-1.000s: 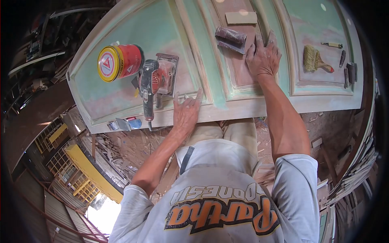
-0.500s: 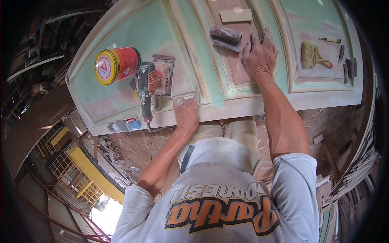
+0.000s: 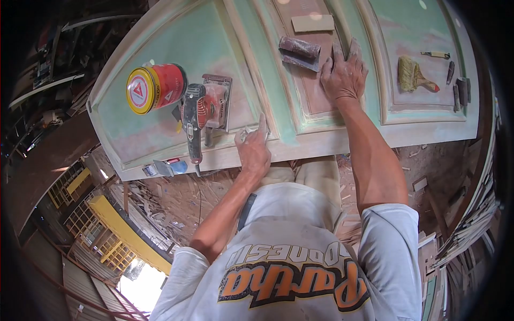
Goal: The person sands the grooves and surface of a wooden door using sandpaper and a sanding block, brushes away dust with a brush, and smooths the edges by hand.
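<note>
My left hand [image 3: 254, 151] is at the lower inner moulding of the door's left panel, index finger stretched along the wood and the other fingers curled. Something small and pale shows at its fingertips, too unclear to name. My right hand [image 3: 344, 77] lies with fingers spread on the narrow middle panel and its right moulding. Beside its fingertips is a curved, dusty purple-grey piece [image 3: 300, 52], with a flat beige block [image 3: 312, 23] above. A red and black power sander [image 3: 199, 115] rests left of my left hand. Under everything lies the pale green and white panelled door [image 3: 321, 140].
A red and yellow can [image 3: 156, 87] lies on its side at the left. Small packets [image 3: 164, 168] sit on the lower left edge. On the right panel are a brush [image 3: 415, 75], a cutter [image 3: 436, 54] and dark pieces [image 3: 462, 92]. Wood scraps [image 3: 171, 200] litter the ground.
My left hand has shifted slightly right along the moulding, its wrist and forearm turning. My right hand stays flat on the door. The view has moved slightly.
</note>
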A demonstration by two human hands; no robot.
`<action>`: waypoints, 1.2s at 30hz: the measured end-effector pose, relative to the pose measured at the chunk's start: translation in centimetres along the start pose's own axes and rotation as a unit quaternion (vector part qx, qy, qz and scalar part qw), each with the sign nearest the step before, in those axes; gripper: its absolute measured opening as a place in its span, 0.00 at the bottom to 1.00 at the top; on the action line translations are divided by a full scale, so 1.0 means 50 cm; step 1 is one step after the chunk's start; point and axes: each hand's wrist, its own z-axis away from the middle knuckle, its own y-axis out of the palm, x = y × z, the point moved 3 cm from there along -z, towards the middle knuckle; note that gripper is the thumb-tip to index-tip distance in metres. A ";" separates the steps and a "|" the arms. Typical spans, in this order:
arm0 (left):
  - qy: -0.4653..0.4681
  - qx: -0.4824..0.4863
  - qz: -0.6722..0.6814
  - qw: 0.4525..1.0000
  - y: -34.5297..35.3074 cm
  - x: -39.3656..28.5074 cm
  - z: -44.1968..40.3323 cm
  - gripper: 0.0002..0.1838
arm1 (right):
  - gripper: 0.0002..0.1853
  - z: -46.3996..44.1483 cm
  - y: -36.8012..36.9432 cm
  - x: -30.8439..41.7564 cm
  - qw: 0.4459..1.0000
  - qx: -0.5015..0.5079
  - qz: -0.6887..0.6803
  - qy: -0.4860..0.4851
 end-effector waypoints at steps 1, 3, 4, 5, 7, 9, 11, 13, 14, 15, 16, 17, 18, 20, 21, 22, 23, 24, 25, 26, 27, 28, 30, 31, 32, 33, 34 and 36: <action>-0.002 -0.001 0.001 1.000 0.003 0.015 0.008 0.53 | 0.28 0.004 0.001 -0.001 1.000 -0.004 0.000 -0.001; 0.097 -0.058 -0.041 0.993 -0.010 0.046 0.018 0.52 | 0.28 -0.001 0.000 0.004 1.000 -0.011 -0.003 -0.007; 0.097 -0.061 -0.042 0.993 -0.018 0.055 0.016 0.52 | 0.28 0.000 -0.004 0.006 1.000 -0.012 -0.003 -0.006; 0.073 -0.025 -0.078 0.994 -0.019 0.066 0.014 0.52 | 0.28 0.001 -0.006 0.005 1.000 -0.011 -0.001 -0.003; 0.050 0.015 -0.113 0.992 -0.005 0.063 0.016 0.51 | 0.28 0.003 -0.002 0.004 1.000 -0.001 -0.004 0.005; 0.074 -0.084 0.003 0.994 0.026 0.028 0.014 0.51 | 0.28 0.008 0.001 0.002 1.000 0.010 -0.006 0.011; 0.010 -0.022 -0.011 1.000 0.014 0.004 -0.002 0.48 | 0.28 0.005 0.004 0.001 1.000 0.002 -0.008 0.010; 0.030 -0.069 0.006 0.997 0.019 0.020 0.014 0.48 | 0.28 0.008 0.001 0.001 1.000 0.001 -0.003 0.005; 0.028 -0.072 0.007 0.997 0.016 0.038 0.017 0.48 | 0.27 0.004 0.000 0.003 1.000 -0.004 0.002 0.000; 0.058 -0.070 -0.031 0.995 0.002 0.056 0.017 0.49 | 0.27 -0.002 -0.001 0.007 1.000 -0.007 0.000 -0.002; 0.088 -0.066 -0.067 0.992 -0.004 0.064 0.017 0.49 | 0.27 -0.002 -0.003 0.007 1.000 -0.005 -0.002 -0.001; 0.089 -0.065 -0.067 0.992 -0.003 0.068 0.016 0.49 | 0.27 0.001 -0.003 0.005 1.000 -0.001 -0.003 0.002; 0.083 -0.055 -0.072 0.992 -0.007 0.066 0.015 0.48 | 0.27 0.006 -0.002 0.003 1.000 0.002 -0.002 0.003; 0.077 -0.044 -0.076 0.993 0.002 0.048 0.008 0.47 | 0.27 0.005 0.003 0.003 1.000 -0.005 -0.005 0.005; 0.066 -0.057 -0.055 0.995 0.018 0.022 0.004 0.46 | 0.27 0.008 0.003 0.001 1.000 -0.003 -0.005 0.005; 0.054 -0.072 -0.034 0.995 0.027 0.010 0.004 0.45 | 0.27 0.008 0.003 0.001 1.000 0.003 -0.005 0.005; 0.053 -0.074 -0.034 0.995 0.029 0.012 0.004 0.45 | 0.28 0.003 0.003 0.002 1.000 0.007 -0.005 0.004; 0.065 -0.102 -0.016 0.993 0.027 0.016 0.006 0.45 | 0.28 -0.002 0.002 0.002 1.000 0.004 -0.005 0.003; 0.075 -0.126 0.003 0.989 0.027 0.021 0.015 0.44 | 0.28 0.002 -0.001 0.003 1.000 0.008 0.001 0.005; 0.073 -0.128 0.004 0.989 0.020 0.040 0.021 0.44 | 0.28 0.003 -0.003 0.005 1.000 0.012 0.005 0.005; 0.085 -0.098 -0.016 0.991 0.003 0.065 0.021 0.45 | 0.28 0.001 -0.002 0.007 1.000 0.010 0.004 0.002; 0.097 -0.067 -0.037 0.992 -0.004 0.078 0.021 0.46 | 0.28 0.001 -0.001 0.007 1.000 0.012 0.011 0.004; 0.083 -0.069 -0.056 0.993 -0.005 0.077 0.019 0.46 | 0.29 0.000 0.001 0.004 1.000 0.017 0.021 0.008; 0.070 -0.069 -0.074 0.992 -0.005 0.075 0.022 0.46 | 0.29 0.001 0.001 0.004 1.000 0.013 0.014 0.006; 0.070 -0.065 -0.073 0.993 0.006 0.059 0.023 0.46 | 0.29 0.003 -0.001 0.004 1.000 0.010 0.007 0.002; 0.052 -0.051 -0.055 0.996 0.017 0.028 0.013 0.46 | 0.29 0.003 -0.002 0.004 1.000 0.010 0.009 0.003; 0.034 -0.038 -0.038 0.998 0.024 0.013 0.006 0.45 | 0.29 0.002 -0.003 0.005 1.000 0.015 0.005 0.005; 0.036 -0.034 -0.029 0.998 0.023 0.018 0.008 0.46 | 0.29 0.002 -0.005 0.004 1.000 0.020 0.001 0.007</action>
